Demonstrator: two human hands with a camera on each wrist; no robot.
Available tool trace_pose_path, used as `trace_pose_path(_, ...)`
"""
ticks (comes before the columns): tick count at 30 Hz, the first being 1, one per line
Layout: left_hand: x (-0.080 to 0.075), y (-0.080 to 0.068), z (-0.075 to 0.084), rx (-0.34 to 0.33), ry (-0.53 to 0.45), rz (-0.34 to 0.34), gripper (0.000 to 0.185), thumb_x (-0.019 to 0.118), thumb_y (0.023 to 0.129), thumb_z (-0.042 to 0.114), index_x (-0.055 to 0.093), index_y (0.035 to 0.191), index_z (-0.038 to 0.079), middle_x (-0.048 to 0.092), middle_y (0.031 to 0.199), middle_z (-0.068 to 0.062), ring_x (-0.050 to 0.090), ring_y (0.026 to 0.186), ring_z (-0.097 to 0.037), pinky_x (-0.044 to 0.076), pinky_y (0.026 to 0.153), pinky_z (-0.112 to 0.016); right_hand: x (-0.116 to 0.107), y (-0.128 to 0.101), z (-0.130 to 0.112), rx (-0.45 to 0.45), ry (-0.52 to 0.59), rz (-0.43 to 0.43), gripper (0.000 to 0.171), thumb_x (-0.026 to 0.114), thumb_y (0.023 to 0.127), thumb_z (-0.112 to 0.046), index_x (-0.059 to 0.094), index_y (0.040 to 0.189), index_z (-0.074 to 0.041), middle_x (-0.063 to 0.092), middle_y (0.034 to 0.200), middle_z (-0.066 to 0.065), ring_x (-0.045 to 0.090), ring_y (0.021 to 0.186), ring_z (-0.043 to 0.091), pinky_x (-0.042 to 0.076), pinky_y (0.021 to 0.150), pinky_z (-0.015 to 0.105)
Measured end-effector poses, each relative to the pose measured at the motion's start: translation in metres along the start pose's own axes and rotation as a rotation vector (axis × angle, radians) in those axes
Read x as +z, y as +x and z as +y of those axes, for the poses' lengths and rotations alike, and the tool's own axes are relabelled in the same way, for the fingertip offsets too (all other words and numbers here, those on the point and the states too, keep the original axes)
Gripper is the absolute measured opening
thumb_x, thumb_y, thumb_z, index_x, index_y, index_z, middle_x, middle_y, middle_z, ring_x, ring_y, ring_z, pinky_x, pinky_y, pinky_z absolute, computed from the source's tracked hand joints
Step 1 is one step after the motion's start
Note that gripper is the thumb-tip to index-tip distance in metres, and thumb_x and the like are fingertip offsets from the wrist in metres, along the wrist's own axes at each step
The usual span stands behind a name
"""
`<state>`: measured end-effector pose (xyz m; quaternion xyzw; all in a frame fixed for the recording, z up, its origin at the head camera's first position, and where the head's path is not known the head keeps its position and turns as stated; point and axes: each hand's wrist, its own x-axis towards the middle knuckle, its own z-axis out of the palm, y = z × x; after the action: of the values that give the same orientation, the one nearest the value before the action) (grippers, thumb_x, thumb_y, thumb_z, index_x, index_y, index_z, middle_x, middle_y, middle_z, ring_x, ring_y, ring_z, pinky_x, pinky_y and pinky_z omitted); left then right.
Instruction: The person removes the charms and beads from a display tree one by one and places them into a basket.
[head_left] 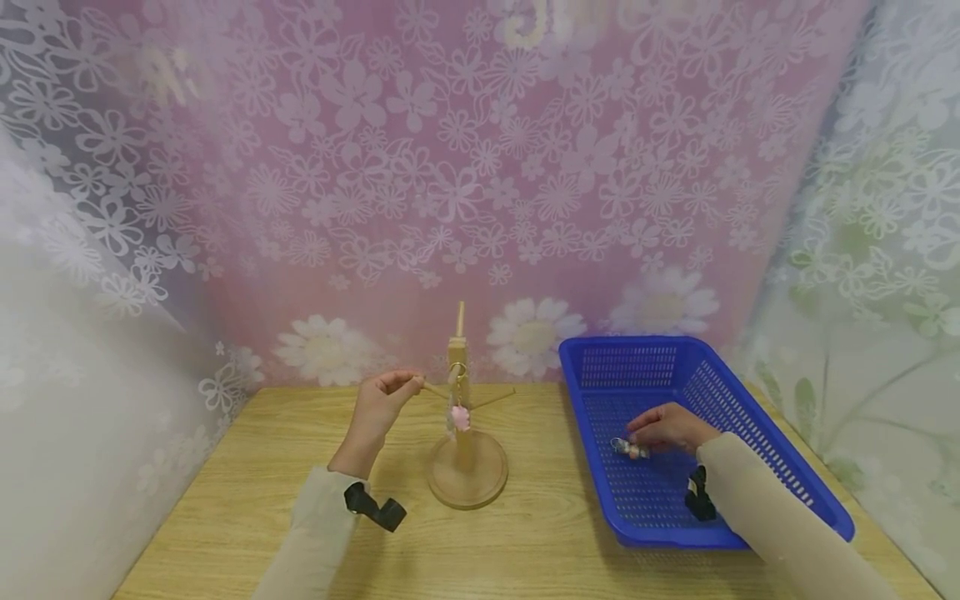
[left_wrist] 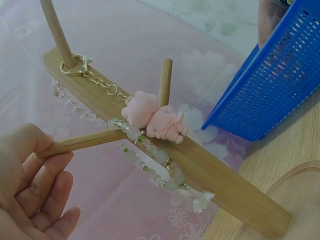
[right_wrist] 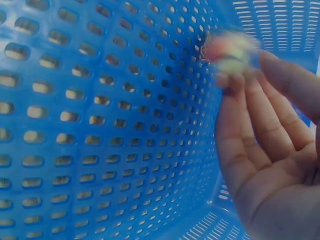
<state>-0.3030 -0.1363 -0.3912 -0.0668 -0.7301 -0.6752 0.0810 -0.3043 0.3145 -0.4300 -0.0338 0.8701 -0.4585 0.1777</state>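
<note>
A wooden stand (head_left: 467, 471) with a round base, an upright post and several pegs stands on the table. My left hand (head_left: 375, 415) pinches the end of its left peg (left_wrist: 87, 142) between thumb and forefinger. From another peg hangs a pink figure keychain (left_wrist: 147, 115) by a gold ring and chain. A string of pale green and clear beads (left_wrist: 150, 150) hangs over the peg by my left hand, and clear pinkish beads (left_wrist: 75, 107) show behind the post. Inside the blue basket, my right hand (head_left: 673, 427) pinches a small multicoloured keychain (head_left: 628, 448), blurred in the right wrist view.
The blue plastic basket (head_left: 592, 492) with perforated walls stands on the right of the wooden table (head_left: 300, 433). A flowered pink curtain (head_left: 465, 167) hangs behind the table, with pale flowered cloth (head_left: 885, 292) at the right side.
</note>
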Motion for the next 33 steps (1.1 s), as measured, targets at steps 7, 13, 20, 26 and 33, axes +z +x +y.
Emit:
trace_pose_path(7,0.001,0.000,0.001,0.002,0.007,-0.001,0.022,0.066,0.089,0.012,0.068,0.101,-0.006,0.068,0.087,0.002,0.062,0.085,-0.012,0.045,0.090,-0.036,-0.002,-0.004,-0.013,-0.053,0.014,-0.038,0.046,0.066,0.089,-0.018,0.055,0.124,0.009,0.060,0.120,0.023,0.060,0.108,0.034,0.047,0.090,0.048)
trace_pose_path(13,0.000,-0.001,0.003,-0.003,0.010,-0.005,0.022,0.065,0.089,0.012,0.067,0.102,-0.006,0.068,0.090,0.002,0.062,0.088,-0.014,0.045,0.091,-0.037,-0.006,-0.006,-0.038,-0.118,0.070,-0.024,0.051,0.064,0.091,-0.026,0.052,0.129,0.004,0.053,0.130,0.024,0.054,0.117,0.036,0.042,0.097,0.049)
trace_pose_path(20,0.001,-0.003,0.005,-0.002,0.014,-0.007,0.021,0.065,0.089,0.012,0.068,0.101,-0.004,0.067,0.107,-0.011,0.061,0.089,-0.011,0.045,0.093,-0.038,0.000,-0.011,-0.065,-0.183,0.075,0.039,0.055,0.066,0.089,-0.032,0.052,0.131,0.001,0.053,0.131,0.020,0.053,0.119,0.034,0.044,0.096,0.046)
trace_pose_path(26,0.001,-0.001,0.003,0.007,0.026,-0.004,0.022,0.067,0.089,0.015,0.069,0.101,-0.003,0.067,0.106,-0.012,0.061,0.088,-0.009,0.045,0.092,-0.038,0.012,-0.019,-0.086,-0.253,0.085,0.035,0.053,0.066,0.089,-0.032,0.053,0.130,-0.001,0.057,0.128,0.019,0.054,0.117,0.033,0.045,0.095,0.045)
trace_pose_path(33,0.000,0.000,0.001,-0.003,0.028,-0.002,0.027,0.066,0.089,0.014,0.066,0.106,-0.008,0.068,0.097,-0.005,0.061,0.088,-0.012,0.045,0.093,-0.041,0.028,-0.024,-0.104,-0.296,0.085,0.039,0.050,0.067,0.088,-0.030,0.056,0.127,0.000,0.060,0.124,0.019,0.059,0.111,0.031,0.046,0.093,0.046)
